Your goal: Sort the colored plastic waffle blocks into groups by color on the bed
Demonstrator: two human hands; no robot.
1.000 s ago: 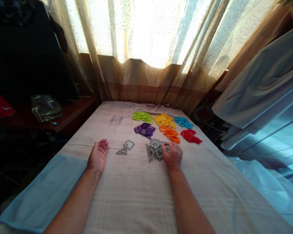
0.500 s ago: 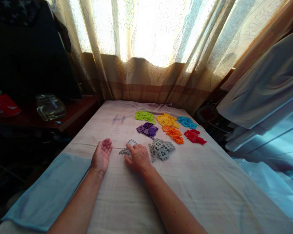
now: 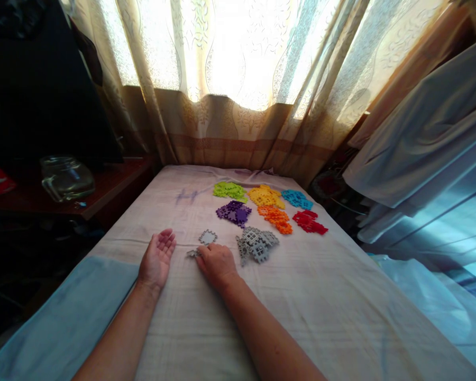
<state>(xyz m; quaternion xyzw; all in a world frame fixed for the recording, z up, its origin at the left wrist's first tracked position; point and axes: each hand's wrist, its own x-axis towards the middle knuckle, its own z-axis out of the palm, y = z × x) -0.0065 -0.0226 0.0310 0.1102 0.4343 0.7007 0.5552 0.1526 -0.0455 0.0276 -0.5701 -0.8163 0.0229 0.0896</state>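
Observation:
My right hand (image 3: pixel 217 264) pinches a small grey toothed tile (image 3: pixel 192 254), partly covered by the fingertips, low over the cloth. Just beyond the fingers a second grey toothed tile (image 3: pixel 208 237) lies flat. My left hand (image 3: pixel 158 258) rests palm up to the left, fingers apart and lightly curled, with nothing in it. To the right of my right hand is a heap of grey interlocking tiles (image 3: pixel 258 243). Behind it lie piles sorted by colour: purple (image 3: pixel 234 212), lime green (image 3: pixel 229 191), yellow (image 3: pixel 265 196), orange (image 3: pixel 276 218), blue (image 3: pixel 297 199) and red (image 3: pixel 310 221).
A pale sheet (image 3: pixel 206 328) covers the work surface. A light blue cloth (image 3: pixel 75 312) lies at the left edge. A glass jar (image 3: pixel 66 179) stands on a dark red side table (image 3: pixel 107 190). Curtains (image 3: pixel 222 121) hang behind, and clothes (image 3: pixel 416 137) hang at right.
My right hand has drawn slightly back and closed its fingers on a grey tile, uncovering the other one behind. My left hand stays palm up. The camera view has shifted a little.

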